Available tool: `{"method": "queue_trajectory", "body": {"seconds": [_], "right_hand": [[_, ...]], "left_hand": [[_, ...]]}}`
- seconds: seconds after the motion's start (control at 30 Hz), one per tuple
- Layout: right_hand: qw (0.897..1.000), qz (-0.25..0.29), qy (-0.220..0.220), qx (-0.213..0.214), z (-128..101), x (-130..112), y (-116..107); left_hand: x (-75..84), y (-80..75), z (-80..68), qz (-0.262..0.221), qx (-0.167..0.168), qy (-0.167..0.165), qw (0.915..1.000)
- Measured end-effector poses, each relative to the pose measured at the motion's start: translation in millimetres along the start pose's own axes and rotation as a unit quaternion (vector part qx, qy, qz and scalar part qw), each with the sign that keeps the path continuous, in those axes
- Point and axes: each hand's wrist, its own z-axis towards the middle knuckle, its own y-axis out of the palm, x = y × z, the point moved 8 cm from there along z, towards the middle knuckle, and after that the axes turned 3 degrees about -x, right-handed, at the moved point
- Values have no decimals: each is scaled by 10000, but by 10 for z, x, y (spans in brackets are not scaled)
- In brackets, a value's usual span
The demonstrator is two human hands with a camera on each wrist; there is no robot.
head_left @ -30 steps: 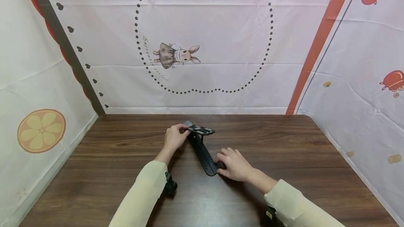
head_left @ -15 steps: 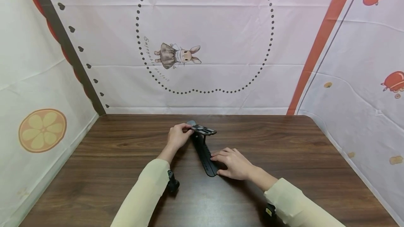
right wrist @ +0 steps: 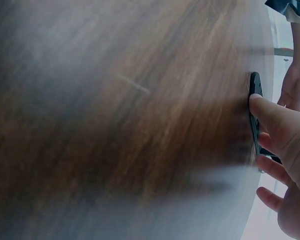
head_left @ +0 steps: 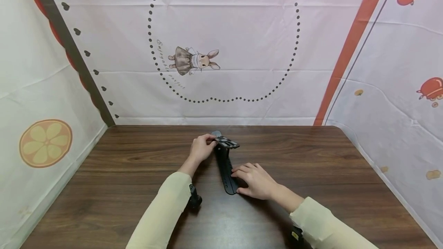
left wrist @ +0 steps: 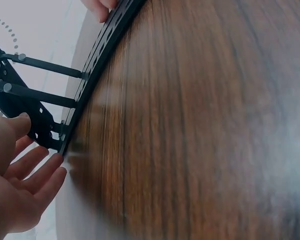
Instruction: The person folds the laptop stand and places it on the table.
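A black folding stand (head_left: 225, 172) lies on the wooden table, its long slotted base pointing away from me. Thin struts (left wrist: 45, 95) join the base to a raised, tilted plate with cut-outs (head_left: 227, 142). At the far end my left hand (head_left: 201, 148) pinches the plate's edge, thumb on its face; the other fingers are spread loosely beside the base's end, and the index finger is partly hidden. My right hand (head_left: 255, 181) touches the right edge of the base near its close end, thumb (right wrist: 260, 105) and relaxed fingers apart along it.
The brown wooden table (head_left: 138, 141) reaches back to a white printed cloth (head_left: 242, 49), with more cloth along both sides. A small black camera (head_left: 194, 197) is worn on the left wrist and another (head_left: 297, 235) on the right.
My left hand has moved right, swinging the far end of the stand with it, so the base points more straight away. The right fingers have shifted slightly onto the base's edge.
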Motion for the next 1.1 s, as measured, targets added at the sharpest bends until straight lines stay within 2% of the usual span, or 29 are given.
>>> {"method": "queue_trajectory", "body": {"seconds": [0.27,0.77,1.1], "right_hand": [[9996,-244,17,162,-1,-39,-2],[9989,-334,259,217,22,-118,-6],[9986,-376,291,248,59,-146,16]], "left_hand": [[50,61,7,-286,-187,-7,9994],[112,195,57,-281,-450,68,9986],[110,226,64,-151,-541,-38,9984]]}}
